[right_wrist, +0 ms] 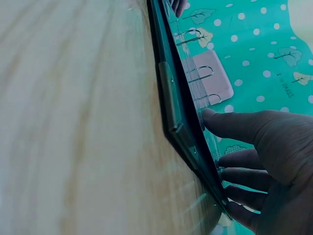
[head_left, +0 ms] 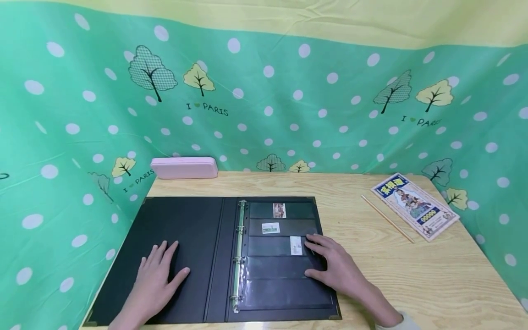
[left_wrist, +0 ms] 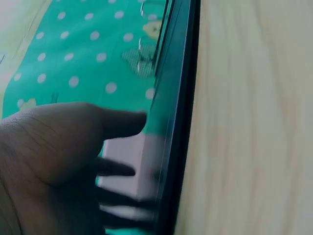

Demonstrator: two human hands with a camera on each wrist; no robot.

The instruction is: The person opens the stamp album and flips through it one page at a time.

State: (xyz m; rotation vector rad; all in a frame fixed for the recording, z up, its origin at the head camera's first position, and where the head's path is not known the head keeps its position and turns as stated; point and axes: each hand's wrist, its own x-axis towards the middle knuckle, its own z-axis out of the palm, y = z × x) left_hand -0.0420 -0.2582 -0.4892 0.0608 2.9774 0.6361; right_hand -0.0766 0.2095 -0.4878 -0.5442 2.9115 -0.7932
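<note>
A black ring binder (head_left: 181, 220) lies spread flat on the wooden table, metal corners on its cover. On its right side is a black pocket page (head_left: 284, 293) with clear strips. Three small stamps sit in the upper pockets: a reddish one (head_left: 279, 210), a green-and-white one (head_left: 271, 228) and a pale upright one (head_left: 296, 245). My left hand (head_left: 154, 275) rests on the left cover, fingers spread and holding nothing. At the page's right edge, the fingertips of my right hand (head_left: 336, 263) touch the page beside the pale stamp, with thumb and fingers apart.
A pink case (head_left: 184, 168) stands at the back left against the green dotted curtain (head_left: 268, 91). To the right lie a thin wooden stick (head_left: 387, 219) and a colourful printed booklet (head_left: 414, 206). The metal rings (head_left: 240, 228) stand up along the binder's spine.
</note>
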